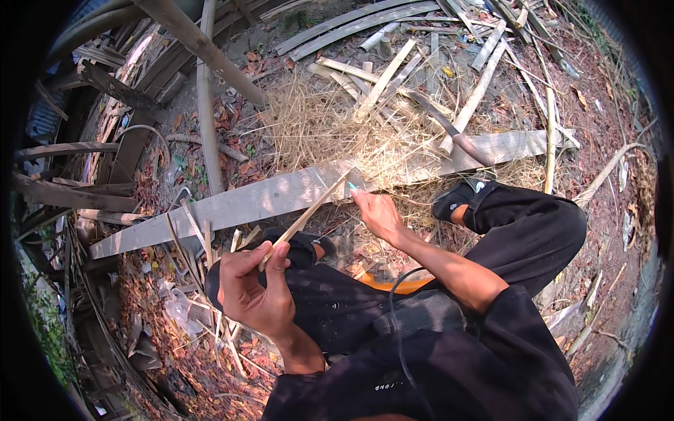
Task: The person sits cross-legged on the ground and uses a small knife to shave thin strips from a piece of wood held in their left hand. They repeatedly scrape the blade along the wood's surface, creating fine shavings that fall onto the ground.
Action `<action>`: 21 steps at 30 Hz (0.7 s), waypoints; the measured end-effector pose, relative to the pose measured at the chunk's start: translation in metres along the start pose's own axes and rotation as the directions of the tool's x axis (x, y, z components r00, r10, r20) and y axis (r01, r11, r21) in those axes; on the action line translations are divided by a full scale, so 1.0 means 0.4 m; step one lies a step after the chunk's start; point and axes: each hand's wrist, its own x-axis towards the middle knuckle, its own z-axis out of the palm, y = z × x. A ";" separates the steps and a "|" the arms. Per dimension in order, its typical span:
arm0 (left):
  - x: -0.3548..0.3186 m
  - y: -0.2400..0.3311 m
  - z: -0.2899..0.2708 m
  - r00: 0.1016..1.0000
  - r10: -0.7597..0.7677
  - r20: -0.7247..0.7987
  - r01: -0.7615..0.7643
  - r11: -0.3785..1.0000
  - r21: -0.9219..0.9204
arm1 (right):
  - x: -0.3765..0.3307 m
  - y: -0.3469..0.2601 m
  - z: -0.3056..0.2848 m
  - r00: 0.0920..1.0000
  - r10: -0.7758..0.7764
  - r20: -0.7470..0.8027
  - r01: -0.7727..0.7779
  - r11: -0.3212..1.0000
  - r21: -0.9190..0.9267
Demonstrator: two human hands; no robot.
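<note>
Between the thumb and fingers of my left hand [256, 288] is a slim, pale strip of split wood or bamboo [309, 212], slanting up and away to the right. Its far end lies over a long grey plank [239, 203] on the ground. My right hand [379, 214] is closed beside that far end, around a small tool with a teal part [351, 186]. Most of the tool is hidden by my fingers, so its kind cannot be told. A big knife [472, 149] with a dark curved blade and brown handle rests across the plank and shavings, to the right.
Curly straw-coloured shavings [302, 116] are heaped beyond the plank. Split pale slats [385, 81] and a long pole [479, 95] lie at the far side. A slanting post [210, 56] rises at left, near stacked timber [74, 200]. Several thin strips [228, 337] lie beside my left leg.
</note>
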 end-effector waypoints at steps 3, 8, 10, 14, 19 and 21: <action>-0.001 0.003 0.010 1.000 -0.027 -0.003 0.027 0.999 -0.024 | -0.021 0.008 0.030 0.994 -0.094 -0.052 0.095 0.995 0.023; 0.010 0.005 0.012 1.000 -0.015 0.007 0.015 1.000 -0.013 | 0.051 0.097 0.031 0.996 0.087 -0.016 -0.088 0.995 -0.052; -0.003 0.009 0.011 0.999 -0.037 -0.018 0.037 0.999 -0.004 | 0.026 0.057 0.021 0.995 -0.015 -0.097 0.018 0.999 0.030; 0.016 -0.008 0.010 1.000 -0.015 0.004 0.015 1.000 0.002 | 0.052 0.087 0.054 1.000 0.029 -0.001 -0.029 0.996 -0.078; 0.003 -0.009 0.008 0.999 -0.026 -0.035 0.027 0.999 0.024 | 0.024 0.057 0.074 0.988 -0.146 -0.051 0.146 0.989 -0.002; 0.003 -0.007 0.009 0.999 -0.007 -0.040 0.008 1.000 0.023 | 0.040 0.086 0.086 0.985 -0.149 -0.085 0.148 0.989 -0.027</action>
